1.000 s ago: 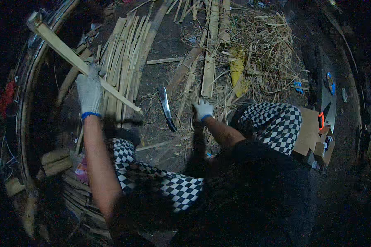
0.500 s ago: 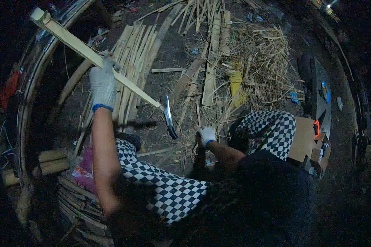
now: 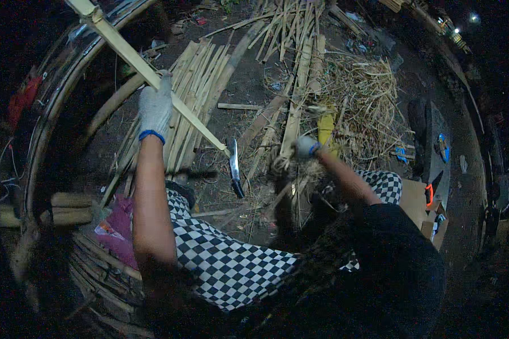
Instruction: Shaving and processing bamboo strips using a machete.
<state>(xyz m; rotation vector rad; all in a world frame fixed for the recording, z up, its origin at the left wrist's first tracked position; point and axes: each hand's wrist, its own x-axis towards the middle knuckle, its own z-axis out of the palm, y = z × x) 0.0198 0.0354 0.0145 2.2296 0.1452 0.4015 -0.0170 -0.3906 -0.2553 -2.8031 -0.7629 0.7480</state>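
The pale wooden strip (image 3: 131, 59) is located in the left half of the scene, slanting from the far left toward the near middle. The left hand (image 3: 155, 110), in a light glove with a blue cuff, has its grip closed around the strip partway along its length. The strip's near end lies just beside the blade of a curved knife (image 3: 235, 169); whether the two touch cannot be determined. The knife rests on the ground (image 3: 249, 85), dark handle toward the near side.

The right hand (image 3: 306, 147), gloved likewise, is to the right of the knife and blurred. Its fingers appear curled in; how far its grip is open, and whether it has hold of anything, cannot be told. Just beyond it and to the right is a yellow item (image 3: 326, 129), partly hidden.

Behind the left hand, long slats (image 3: 201, 93) lie side by side. A short stick (image 3: 240, 106) lies to their right. A tangled heap of shavings (image 3: 370, 101) occupies the far right. Nearer, the person's checkered trousers (image 3: 226, 254) are visible, with a purple cloth (image 3: 117, 229) at left and a cardboard box (image 3: 414, 200) at right.
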